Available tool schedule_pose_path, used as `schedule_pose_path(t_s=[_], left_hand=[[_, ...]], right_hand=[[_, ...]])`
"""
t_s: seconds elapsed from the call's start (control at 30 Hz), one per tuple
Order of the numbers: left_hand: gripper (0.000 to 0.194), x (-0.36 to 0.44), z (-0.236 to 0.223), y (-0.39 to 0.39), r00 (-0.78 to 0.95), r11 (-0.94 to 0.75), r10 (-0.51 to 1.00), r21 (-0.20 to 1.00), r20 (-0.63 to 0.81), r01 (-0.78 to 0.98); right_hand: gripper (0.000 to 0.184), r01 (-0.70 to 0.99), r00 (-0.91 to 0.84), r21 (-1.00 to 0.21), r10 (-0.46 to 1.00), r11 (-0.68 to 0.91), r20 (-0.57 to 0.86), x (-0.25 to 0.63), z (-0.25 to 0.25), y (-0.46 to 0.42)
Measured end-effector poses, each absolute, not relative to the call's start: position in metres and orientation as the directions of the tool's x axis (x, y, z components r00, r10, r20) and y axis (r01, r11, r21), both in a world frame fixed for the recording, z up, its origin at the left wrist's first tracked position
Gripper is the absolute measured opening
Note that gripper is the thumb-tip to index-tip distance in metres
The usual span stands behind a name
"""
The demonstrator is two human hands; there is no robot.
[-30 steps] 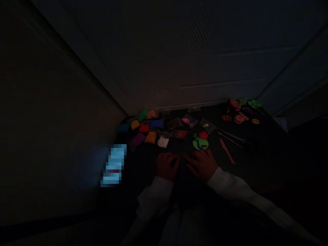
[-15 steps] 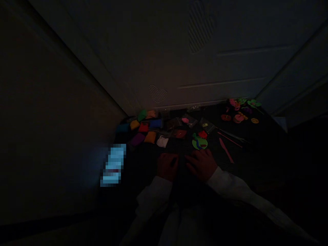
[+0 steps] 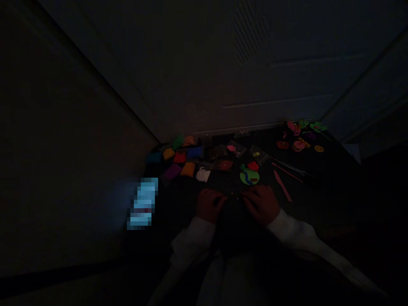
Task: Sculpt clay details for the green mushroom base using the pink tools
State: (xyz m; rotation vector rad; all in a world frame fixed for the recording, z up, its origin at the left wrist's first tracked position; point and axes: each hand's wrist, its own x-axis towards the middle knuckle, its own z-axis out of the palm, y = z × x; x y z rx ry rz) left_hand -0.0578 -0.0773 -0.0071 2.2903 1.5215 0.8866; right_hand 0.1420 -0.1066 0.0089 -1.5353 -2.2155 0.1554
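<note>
My left hand (image 3: 208,205) rests low over the dark table, thumb and forefinger pressed together; whatever is between them is too dark to make out. To its right, my right hand (image 3: 262,205) has its fingers stretched out leftward, holding nothing that I can see. Two tiny pale bits (image 3: 232,193) lie on the tabletop between the hands. Just beyond the right hand is a round green clay piece (image 3: 250,177) with blue and red-brown parts on it. A red clay lump (image 3: 253,165) touches its far side.
Several clay packets, among them an orange packet (image 3: 188,169) and a white packet (image 3: 203,174), lie at the back left. A pink plastic knife (image 3: 282,185), a thin pink stick (image 3: 287,172) and scissors (image 3: 291,166) are on the right. Behind them stand small clay figures (image 3: 298,145). A lit, blurred screen (image 3: 143,204) glows at left.
My right hand has shifted right, away from the left one, and tiny pale bits now show between them. The left thumb and forefinger have come together, extending slightly rightward.
</note>
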Motion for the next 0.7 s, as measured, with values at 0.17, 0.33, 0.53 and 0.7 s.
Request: schedule_pose_path(t_s=[0.17, 0.33, 0.53, 0.7], left_hand=[[0.014, -0.057, -0.0067, -0.0783, 0.246, -0.408, 0.903, 0.522, 0.353, 0.749], [0.009, -0.0577, -0.0089, -0.0784, 0.258, -0.432, 0.89, 0.513, 0.377, 0.742], [0.013, -0.0564, -0.0076, -0.0784, 0.317, -0.475, 0.872, 0.488, 0.372, 0.732], [0.014, -0.0558, -0.0086, -0.0795, 0.332, -0.472, 0.875, 0.472, 0.352, 0.744]], right_hand=[[0.024, 0.866, -0.289, -0.334, 0.919, 0.371, 0.27, 0.1442, 0.0095, -0.1114], [0.027, 0.858, -0.339, -0.315, 0.908, 0.406, 0.246, 0.1409, 0.0118, -0.1114], [0.032, 0.847, -0.413, -0.268, 0.886, 0.459, 0.212, 0.1373, 0.0129, -0.1131], [0.031, 0.858, -0.411, -0.243, 0.889, 0.452, 0.202, 0.1368, 0.0118, -0.1141]])
